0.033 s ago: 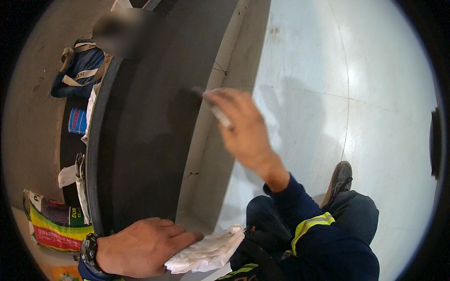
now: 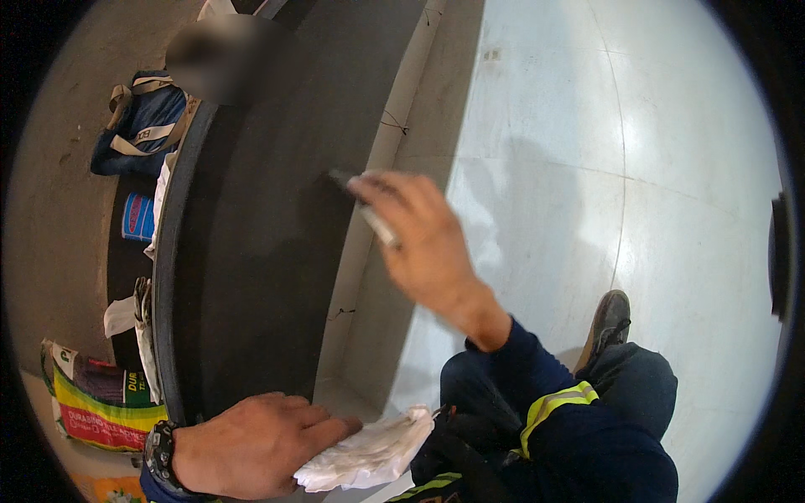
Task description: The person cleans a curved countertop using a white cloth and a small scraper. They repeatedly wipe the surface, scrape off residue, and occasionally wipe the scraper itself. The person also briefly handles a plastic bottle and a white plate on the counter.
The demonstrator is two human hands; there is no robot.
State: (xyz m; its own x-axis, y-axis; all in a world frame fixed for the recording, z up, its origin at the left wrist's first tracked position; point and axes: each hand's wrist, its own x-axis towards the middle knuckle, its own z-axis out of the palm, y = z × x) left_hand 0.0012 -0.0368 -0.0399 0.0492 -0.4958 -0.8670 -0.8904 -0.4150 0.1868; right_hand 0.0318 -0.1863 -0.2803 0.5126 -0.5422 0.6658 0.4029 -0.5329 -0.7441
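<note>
jutting from clenched right fingers [image 2: 404,191], a slim tool [image 2: 382,229], with white cloth [image 2: 373,453] gripped under left fingers [image 2: 333,431]

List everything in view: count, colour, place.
Long flat surface: 1, black, centre
Narrow ledge: 1, pale, centre
Thin wires: 3, dark, along ledge
Smooth floor: 1, whitish, right
Strapped fabric bag: 1, blue, upper left
Cylindrical can: 1, blue, left
Printed sack: 1, multicoloured, lower left
Draped cloths: several, white, left
Crumpled cloth: 1, white, lower centre
Slim tool: 1, pale and dark, centre
Left hand: 1, bare, bottom, touching cloth
Right hand: 1, bare, centre, gripping tool
Sleeves: 2, navy, bottom
Shoe: 1, dark, lower right
</note>
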